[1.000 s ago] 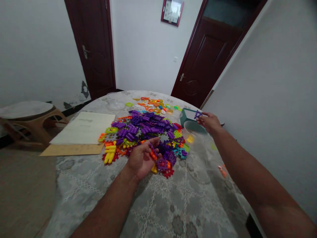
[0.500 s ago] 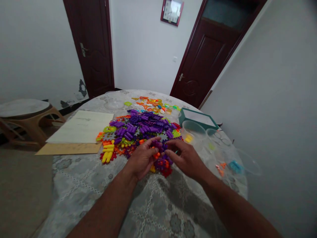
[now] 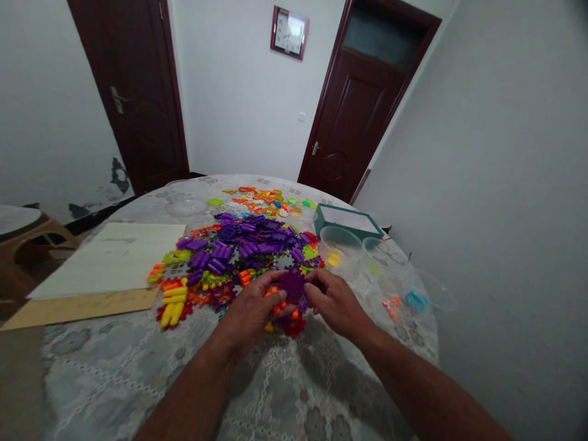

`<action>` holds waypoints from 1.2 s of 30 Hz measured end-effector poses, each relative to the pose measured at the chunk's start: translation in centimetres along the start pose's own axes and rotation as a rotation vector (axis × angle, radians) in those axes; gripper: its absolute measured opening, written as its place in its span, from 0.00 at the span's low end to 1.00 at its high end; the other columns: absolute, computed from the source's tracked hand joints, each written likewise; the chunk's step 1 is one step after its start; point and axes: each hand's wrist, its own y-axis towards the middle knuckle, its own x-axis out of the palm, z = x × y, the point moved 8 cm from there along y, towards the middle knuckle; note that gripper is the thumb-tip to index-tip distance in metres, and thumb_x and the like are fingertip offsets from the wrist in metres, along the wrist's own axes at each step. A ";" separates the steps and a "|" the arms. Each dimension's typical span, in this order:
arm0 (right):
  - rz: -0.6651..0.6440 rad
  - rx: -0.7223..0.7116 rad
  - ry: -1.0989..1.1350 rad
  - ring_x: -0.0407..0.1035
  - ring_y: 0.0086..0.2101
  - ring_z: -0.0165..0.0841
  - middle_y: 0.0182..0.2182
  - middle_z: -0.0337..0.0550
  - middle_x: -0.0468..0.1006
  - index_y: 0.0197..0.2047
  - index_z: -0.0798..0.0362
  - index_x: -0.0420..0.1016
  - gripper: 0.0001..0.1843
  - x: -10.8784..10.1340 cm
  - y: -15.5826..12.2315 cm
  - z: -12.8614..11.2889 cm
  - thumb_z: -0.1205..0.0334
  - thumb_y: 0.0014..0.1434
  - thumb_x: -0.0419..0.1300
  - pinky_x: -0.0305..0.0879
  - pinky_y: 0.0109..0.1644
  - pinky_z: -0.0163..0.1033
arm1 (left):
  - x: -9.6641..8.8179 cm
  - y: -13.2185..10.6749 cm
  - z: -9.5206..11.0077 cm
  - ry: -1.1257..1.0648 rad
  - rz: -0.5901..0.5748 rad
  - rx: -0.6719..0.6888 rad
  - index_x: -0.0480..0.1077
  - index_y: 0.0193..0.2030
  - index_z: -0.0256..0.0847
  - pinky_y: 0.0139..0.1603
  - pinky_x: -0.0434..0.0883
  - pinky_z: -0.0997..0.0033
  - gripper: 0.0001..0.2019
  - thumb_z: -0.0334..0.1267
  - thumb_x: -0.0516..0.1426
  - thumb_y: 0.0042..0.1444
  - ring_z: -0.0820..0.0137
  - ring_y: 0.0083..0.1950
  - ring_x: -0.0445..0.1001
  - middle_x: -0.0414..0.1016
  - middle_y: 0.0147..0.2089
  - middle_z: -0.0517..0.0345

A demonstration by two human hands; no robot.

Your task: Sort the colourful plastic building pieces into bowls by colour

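A heap of plastic interlocking pieces [image 3: 248,248], mostly purple with orange, yellow and green ones, lies on a round table [image 3: 138,367] covered by a grey patterned cloth. My left hand [image 3: 250,312] and my right hand [image 3: 335,300] meet at the heap's near edge. Both pinch a flat purple piece [image 3: 292,283] held between them. My left hand also has small orange pieces [image 3: 278,305] under its fingers. A red piece [image 3: 294,324] lies just below the hands.
A teal box [image 3: 349,219] and several clear plastic bowls [image 3: 342,244] stand at the right, one with a blue piece [image 3: 417,300]. A pale board on cardboard [image 3: 105,257] lies at the left. Two dark doors and a wall clock are behind.
My right hand came back from the teal box, where it held a purple piece, to the heap's near edge beside my left hand. Both now grip one purple piece. The view has shifted right.
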 end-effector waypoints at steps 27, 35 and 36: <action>0.313 0.291 0.318 0.74 0.26 0.27 0.37 0.44 0.84 0.40 0.55 0.79 0.07 -10.0 11.3 6.9 0.69 0.57 0.63 0.69 0.26 0.30 | -1.3 0.7 0.7 -0.054 0.107 0.015 0.75 0.61 0.33 0.55 0.81 0.62 0.26 0.23 0.62 0.53 0.58 0.54 0.83 0.80 0.56 0.37; -0.027 -0.284 -0.063 0.76 0.43 0.33 0.52 0.45 0.82 0.58 0.49 0.77 0.18 0.1 -2.3 -2.8 0.66 0.66 0.62 0.74 0.51 0.42 | 0.0 0.1 0.9 0.261 -0.055 0.023 0.75 0.56 0.40 0.50 0.79 0.63 0.22 0.42 0.69 0.56 0.62 0.47 0.82 0.83 0.48 0.51; -0.013 -0.334 -0.084 0.75 0.46 0.34 0.53 0.46 0.81 0.60 0.49 0.76 0.20 0.9 -3.4 -3.3 0.67 0.65 0.63 0.73 0.54 0.43 | 0.2 0.0 0.9 0.348 -0.086 0.029 0.76 0.53 0.41 0.47 0.78 0.64 0.19 0.44 0.69 0.56 0.63 0.44 0.82 0.83 0.44 0.53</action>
